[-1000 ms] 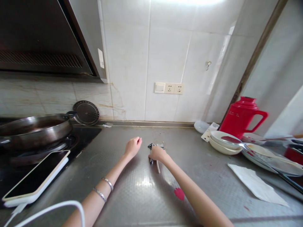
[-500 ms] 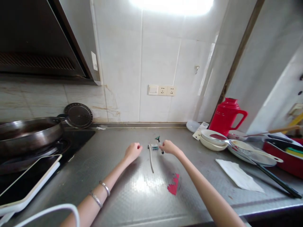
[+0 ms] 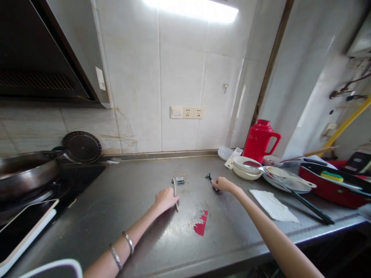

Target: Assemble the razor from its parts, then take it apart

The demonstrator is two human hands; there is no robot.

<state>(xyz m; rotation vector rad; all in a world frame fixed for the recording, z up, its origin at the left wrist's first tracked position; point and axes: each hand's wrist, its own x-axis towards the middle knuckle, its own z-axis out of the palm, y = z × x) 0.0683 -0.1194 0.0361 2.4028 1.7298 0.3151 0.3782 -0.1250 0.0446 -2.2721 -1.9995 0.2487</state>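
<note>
My right hand point(image 3: 225, 184) is closed on the handle of a razor point(image 3: 212, 181), whose green and black head points back and left, low over the metal counter point(image 3: 130, 227). My left hand point(image 3: 166, 199) has its fingers closed at a thin pale stick-like item point(image 3: 174, 186), which reaches out behind and in front of the fingers. Just behind that hand lies a small clear and teal packet point(image 3: 180, 180). A ragged red scrap point(image 3: 201, 224) lies on the counter between my arms.
At left are a pan point(image 3: 26, 172) on the stove and a tablet-like device point(image 3: 26, 231). At right stand a red thermos point(image 3: 259, 141), stacked bowls point(image 3: 246, 173), a white cloth point(image 3: 274, 204), dark chopsticks and a red pot point(image 3: 327, 187).
The view has turned to the right. My right hand has carried the razor away from the packet to the right. My left hand has moved to the pale item and closed at it.
</note>
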